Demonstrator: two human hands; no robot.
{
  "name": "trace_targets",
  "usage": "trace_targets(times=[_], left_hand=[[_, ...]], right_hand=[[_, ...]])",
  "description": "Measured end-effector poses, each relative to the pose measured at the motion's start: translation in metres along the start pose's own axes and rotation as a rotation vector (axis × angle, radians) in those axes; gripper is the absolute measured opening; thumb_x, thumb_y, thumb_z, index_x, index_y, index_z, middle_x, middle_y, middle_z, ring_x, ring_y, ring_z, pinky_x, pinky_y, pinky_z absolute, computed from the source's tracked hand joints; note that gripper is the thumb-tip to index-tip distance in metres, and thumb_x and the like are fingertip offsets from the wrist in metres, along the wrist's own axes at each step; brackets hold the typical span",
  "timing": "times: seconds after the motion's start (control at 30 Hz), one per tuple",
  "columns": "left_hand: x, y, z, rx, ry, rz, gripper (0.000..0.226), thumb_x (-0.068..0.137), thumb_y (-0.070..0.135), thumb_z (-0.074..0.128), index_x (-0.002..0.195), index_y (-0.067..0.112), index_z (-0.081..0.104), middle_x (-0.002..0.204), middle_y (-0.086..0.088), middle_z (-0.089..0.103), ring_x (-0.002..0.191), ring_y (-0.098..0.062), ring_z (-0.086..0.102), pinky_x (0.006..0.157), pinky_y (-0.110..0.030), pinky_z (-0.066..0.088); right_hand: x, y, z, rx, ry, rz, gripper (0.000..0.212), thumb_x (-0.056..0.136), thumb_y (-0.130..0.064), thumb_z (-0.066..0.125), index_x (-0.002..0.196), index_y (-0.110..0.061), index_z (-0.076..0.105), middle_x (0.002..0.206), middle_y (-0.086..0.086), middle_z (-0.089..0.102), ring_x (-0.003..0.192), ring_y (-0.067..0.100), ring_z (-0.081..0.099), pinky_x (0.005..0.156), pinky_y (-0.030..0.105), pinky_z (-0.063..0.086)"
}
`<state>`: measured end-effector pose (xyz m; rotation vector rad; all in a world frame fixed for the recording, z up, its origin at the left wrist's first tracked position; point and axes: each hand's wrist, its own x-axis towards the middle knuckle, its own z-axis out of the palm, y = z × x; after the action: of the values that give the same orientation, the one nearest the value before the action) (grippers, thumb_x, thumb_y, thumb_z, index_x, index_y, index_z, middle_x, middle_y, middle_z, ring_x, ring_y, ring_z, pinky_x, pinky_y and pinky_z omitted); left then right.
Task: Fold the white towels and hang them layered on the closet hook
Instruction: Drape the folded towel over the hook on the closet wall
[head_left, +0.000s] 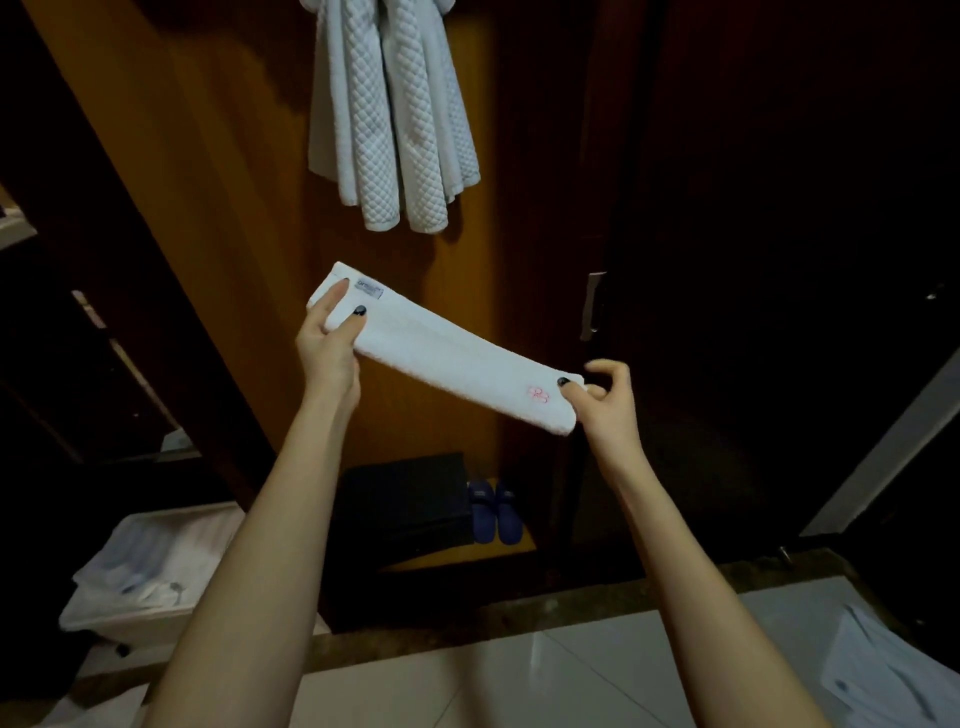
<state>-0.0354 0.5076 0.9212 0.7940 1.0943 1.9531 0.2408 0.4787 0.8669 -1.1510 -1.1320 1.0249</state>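
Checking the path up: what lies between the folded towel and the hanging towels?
Nothing: in the head view, only bare wooden closet panel shows between folded towel and hanging towels.

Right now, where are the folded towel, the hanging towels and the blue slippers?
folded towel (447, 353): head view, middle of its top face.
hanging towels (395, 119): head view, quilted front.
blue slippers (496, 512): head view, between the pair's uppers.
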Motion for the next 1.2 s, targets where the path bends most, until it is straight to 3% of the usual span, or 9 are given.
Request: trace_targets(times=[0.07,0.17,0.37,0.47,0.63,0.8,0.97,1.13,1.2], left_hand=[[0.006,0.005,-0.002,0.002,-0.023,0.006,0.045,0.086,-0.012,0.059,0.12,0.018,0.066,0.124,0.0,0.057,0.103,-0.014,0.064,0.071,-0.019,0.055],[0.017,0.017,0.001,0.023,-0.031,0.006,0.046,0.087,-0.01,0.06,0.126,0.014,0.064,0.129,-0.001,0.056,0.101,-0.013,0.065,0.073,-0.021,0.057],[0.053,0.054,0.021,0.07,-0.028,0.049,0.045,0.086,-0.004,0.061,0.126,0.016,0.065,0.108,0.01,0.062,0.088,-0.002,0.064,0.07,-0.017,0.053],[0.072,0.072,0.032,0.135,-0.054,0.106,0.038,0.086,0.002,0.064,0.115,0.025,0.071,0.107,0.017,0.058,0.092,0.002,0.059,0.075,-0.017,0.048],[0.112,0.109,0.052,0.175,-0.125,0.178,0.031,0.087,0.004,0.065,0.108,0.027,0.069,0.108,0.015,0.061,0.08,0.005,0.063,0.057,-0.018,0.05],[0.167,0.149,0.057,0.254,-0.232,0.315,0.035,0.089,-0.003,0.061,0.107,0.026,0.068,0.113,0.002,0.06,0.072,-0.005,0.062,0.05,-0.014,0.049],[0.238,0.185,0.079,0.257,-0.274,0.378,0.037,0.09,-0.004,0.059,0.113,0.025,0.066,0.11,0.006,0.061,0.072,-0.003,0.066,0.057,-0.015,0.053],[0.311,0.222,0.109,0.272,-0.349,0.433,0.038,0.092,0.001,0.058,0.113,0.031,0.067,0.128,0.001,0.059,0.102,-0.008,0.061,0.082,-0.02,0.05],[0.338,0.236,0.123,0.275,-0.37,0.454,0.034,0.092,0.002,0.059,0.116,0.025,0.067,0.122,-0.001,0.064,0.091,-0.003,0.066,0.075,-0.017,0.053]], right_hand=[[0.009,-0.013,-0.002,-0.016,-0.037,-0.042,0.027,0.095,-0.007,0.059,0.12,-0.015,0.052,0.084,0.003,0.063,0.078,0.013,0.062,0.065,0.02,0.049],[0.024,-0.035,0.0,-0.105,-0.088,-0.145,0.02,0.097,-0.009,0.056,0.115,-0.002,0.06,0.105,0.01,0.064,0.092,0.016,0.063,0.066,0.02,0.05],[0.069,-0.09,0.013,-0.131,-0.121,-0.211,0.011,0.099,-0.009,0.052,0.107,-0.005,0.058,0.095,0.006,0.061,0.073,0.008,0.06,0.049,0.017,0.047],[0.101,-0.124,0.022,-0.114,-0.102,-0.27,0.025,0.094,0.001,0.046,0.102,-0.013,0.065,0.088,0.004,0.063,0.066,0.01,0.058,0.049,0.018,0.044],[0.163,-0.185,0.041,-0.007,-0.206,-0.242,0.036,0.093,0.007,0.04,0.086,-0.011,0.071,0.103,0.009,0.065,0.076,0.012,0.065,0.055,0.022,0.052],[0.225,-0.23,0.06,-0.024,-0.492,-0.225,0.03,0.094,0.004,0.046,0.11,-0.01,0.067,0.11,0.013,0.066,0.086,0.015,0.066,0.073,0.028,0.055],[0.281,-0.277,0.102,-0.08,-0.462,-0.369,0.033,0.09,0.008,0.051,0.118,-0.005,0.063,0.097,0.009,0.065,0.069,0.009,0.066,0.06,0.022,0.055],[0.347,-0.326,0.132,-0.083,-0.42,-0.531,0.033,0.089,0.012,0.051,0.113,-0.004,0.067,0.103,0.006,0.066,0.077,0.011,0.067,0.066,0.023,0.058],[0.374,-0.343,0.143,-0.056,-0.363,-0.583,0.03,0.089,0.012,0.05,0.111,0.0,0.067,0.091,0.005,0.065,0.065,0.005,0.066,0.061,0.019,0.055]])
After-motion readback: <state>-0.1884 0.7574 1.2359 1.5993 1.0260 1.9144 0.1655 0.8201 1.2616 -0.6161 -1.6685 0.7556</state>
